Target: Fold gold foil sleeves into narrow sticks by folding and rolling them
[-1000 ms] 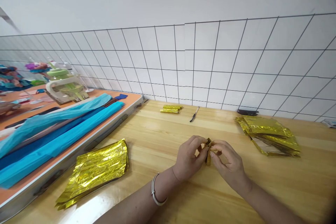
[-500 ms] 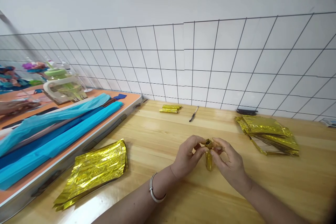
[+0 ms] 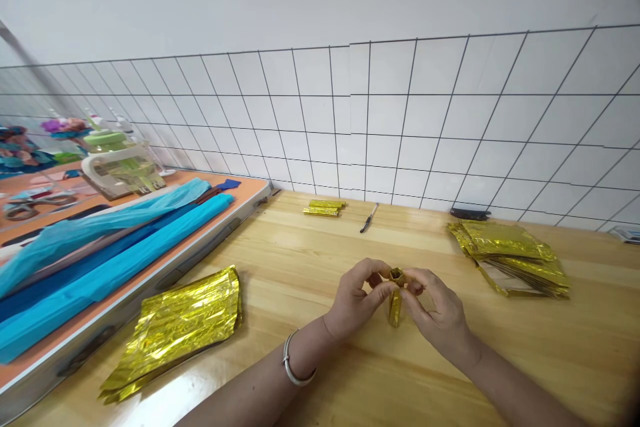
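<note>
Between my two hands a small gold foil paper tube (image 3: 395,310) stands upright over the wooden table, its hollow top end facing me. My left hand (image 3: 361,293) pinches the tube's upper left side between thumb and fingers. From the other side my right hand (image 3: 434,307) pinches the same upper end. Fingertips cover part of the tube. To the left lies a stack of gold foil sheets (image 3: 185,323). Farther right is a fanned pile of folded gold foil pieces (image 3: 515,250). Rolled gold foil tubes (image 3: 324,208) rest near the back edge.
A pen (image 3: 369,219) lies by the wall. Behind the right pile sits a black object (image 3: 469,214). At left, an orange-topped table (image 3: 255,188) bears blue crepe paper rolls (image 3: 150,253), scissors (image 3: 43,203) and a jug with a green lid (image 3: 125,167). A wire grid (image 3: 367,113) stands along the wall.
The tube has tilted slightly, its lower end shifting left, while both hands keep hold of it. Another person's hand at far left has gone from view, and scissors show there.
</note>
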`<state>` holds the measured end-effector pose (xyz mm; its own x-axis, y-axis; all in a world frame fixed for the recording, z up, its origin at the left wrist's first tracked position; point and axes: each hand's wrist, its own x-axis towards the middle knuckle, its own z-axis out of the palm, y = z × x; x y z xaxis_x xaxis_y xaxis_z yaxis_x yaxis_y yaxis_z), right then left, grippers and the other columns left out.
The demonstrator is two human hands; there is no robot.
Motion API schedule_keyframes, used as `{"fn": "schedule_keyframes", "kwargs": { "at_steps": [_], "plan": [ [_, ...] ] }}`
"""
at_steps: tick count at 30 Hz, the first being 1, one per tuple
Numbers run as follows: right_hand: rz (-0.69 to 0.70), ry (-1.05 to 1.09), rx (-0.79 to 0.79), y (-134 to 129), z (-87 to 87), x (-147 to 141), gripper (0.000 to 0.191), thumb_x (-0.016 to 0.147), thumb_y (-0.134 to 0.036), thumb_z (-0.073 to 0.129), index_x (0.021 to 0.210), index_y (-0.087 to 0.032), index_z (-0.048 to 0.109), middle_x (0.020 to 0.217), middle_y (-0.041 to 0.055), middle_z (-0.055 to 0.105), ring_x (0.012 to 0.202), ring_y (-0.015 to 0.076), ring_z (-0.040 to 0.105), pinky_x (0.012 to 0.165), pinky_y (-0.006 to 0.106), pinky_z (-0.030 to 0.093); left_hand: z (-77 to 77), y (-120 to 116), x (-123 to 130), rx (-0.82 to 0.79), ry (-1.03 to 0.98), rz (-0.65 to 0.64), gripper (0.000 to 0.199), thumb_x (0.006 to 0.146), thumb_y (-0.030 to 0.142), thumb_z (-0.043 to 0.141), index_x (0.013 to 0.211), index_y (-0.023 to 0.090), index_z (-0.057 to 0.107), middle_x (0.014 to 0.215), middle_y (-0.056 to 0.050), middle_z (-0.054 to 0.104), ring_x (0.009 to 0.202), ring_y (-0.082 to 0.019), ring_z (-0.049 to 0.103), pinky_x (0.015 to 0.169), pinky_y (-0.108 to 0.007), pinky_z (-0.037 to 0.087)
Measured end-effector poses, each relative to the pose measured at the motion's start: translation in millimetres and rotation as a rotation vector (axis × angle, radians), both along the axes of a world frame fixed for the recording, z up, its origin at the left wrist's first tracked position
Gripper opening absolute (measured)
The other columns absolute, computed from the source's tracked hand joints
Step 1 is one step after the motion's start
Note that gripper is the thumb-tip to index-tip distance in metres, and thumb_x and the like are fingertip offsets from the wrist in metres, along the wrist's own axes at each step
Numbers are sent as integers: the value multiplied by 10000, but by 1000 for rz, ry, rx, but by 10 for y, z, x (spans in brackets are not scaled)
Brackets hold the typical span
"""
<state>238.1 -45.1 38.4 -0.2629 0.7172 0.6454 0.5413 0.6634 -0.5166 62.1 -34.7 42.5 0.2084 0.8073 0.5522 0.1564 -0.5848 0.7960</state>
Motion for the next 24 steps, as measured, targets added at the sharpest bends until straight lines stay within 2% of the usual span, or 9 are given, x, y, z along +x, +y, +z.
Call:
{"fn": "schedule_keyframes", "kwargs": {
  "at_steps": [6, 13, 24],
  "plan": [
    [22, -4, -13, -5, 11, -2, 302, 831, -143, 515, 1114, -240, 472, 861, 2, 583, 684, 111, 567, 664, 246, 477, 11, 11, -10, 113, 24, -26, 113, 810, 191, 600, 914, 154, 578, 804, -35, 575, 696, -96, 514, 636, -215, 455],
    [24, 7, 3, -6, -3, -2, 307, 829, -147, 524, 1115, -245, 474, 842, -6, 569, 678, 106, 560, 666, 242, 474, 14, 0, -8, 118, 46, 0, 76, 815, 206, 588, 861, 153, 559, 771, -32, 549, 677, -100, 497, 630, -229, 454],
    [5, 7, -5, -4, -31, -9, 311, 822, -145, 526, 1111, -250, 478, 831, -10, 576, 679, 111, 561, 667, 246, 478, 94, -18, 1, 173, 43, -47, 26, 816, 166, 570, 817, 161, 545, 802, -49, 548, 752, -120, 515, 668, -243, 467]
  ]
}}
